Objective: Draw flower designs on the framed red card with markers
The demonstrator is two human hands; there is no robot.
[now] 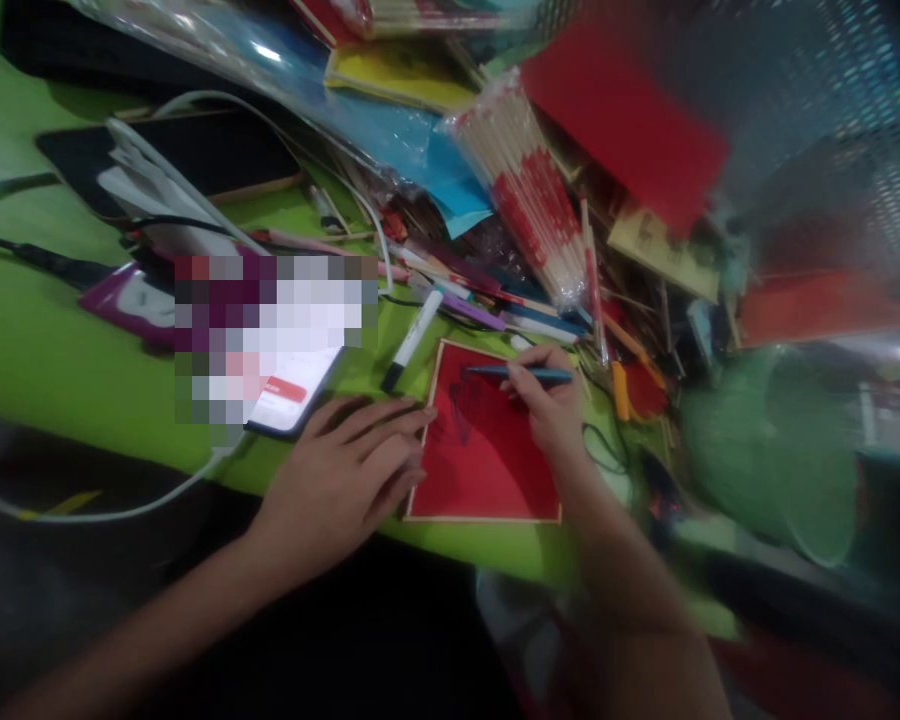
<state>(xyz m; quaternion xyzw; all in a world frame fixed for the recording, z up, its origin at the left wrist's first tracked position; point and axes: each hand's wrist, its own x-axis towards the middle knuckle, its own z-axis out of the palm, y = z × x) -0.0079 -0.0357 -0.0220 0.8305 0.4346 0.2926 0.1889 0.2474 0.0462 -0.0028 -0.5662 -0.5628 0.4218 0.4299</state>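
Observation:
A red sheet (487, 480) edged with thin wooden strips lies on the green table (142, 390), with dark lines drawn on its upper left part. My right hand (551, 405) rests over its upper right side, fingers closed around a blue pen (547, 376). The pen's tip is at the drawn lines. Spread flat, my left hand (352, 455) holds nothing; its fingertips touch the left edge of the sheet. A lit phone (289, 400), partly blurred out, lies just beyond that hand. Between phone and sheet is a white marker with a black cap (412, 338).
Several pens and sticks lie behind the sheet, beside a plastic-wrapped bundle of sticks (521, 185). Loose red paper (622, 110) overlaps the pile. A dark phone (217, 155) and white cables are at upper left. To the right, a translucent green cup (765, 450) lies tilted.

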